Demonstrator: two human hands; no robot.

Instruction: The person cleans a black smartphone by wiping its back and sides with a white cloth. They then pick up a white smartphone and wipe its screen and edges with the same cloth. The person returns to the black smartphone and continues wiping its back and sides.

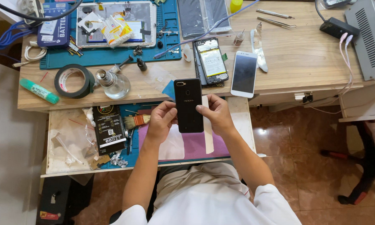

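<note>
I hold a black phone (188, 105) with its back cover facing up, over an open drawer (71, 166). My left hand (160, 121) grips its left edge, with the thumb on the back. My right hand (216, 114) grips the right edge, thumb pressed on the cover. On the wooden desk (304, 58) just beyond lie an opened phone (212, 60) showing its battery and a white phone (244, 73) face up.
A roll of black tape (74, 81), a glass bottle (112, 82) and a green tube (39, 91) sit at the desk's left. A blue work mat (112, 56) carries a tablet and parts. Tweezers (277, 18) lie far right. A brush (136, 121) and black box (108, 129) lie in the drawer.
</note>
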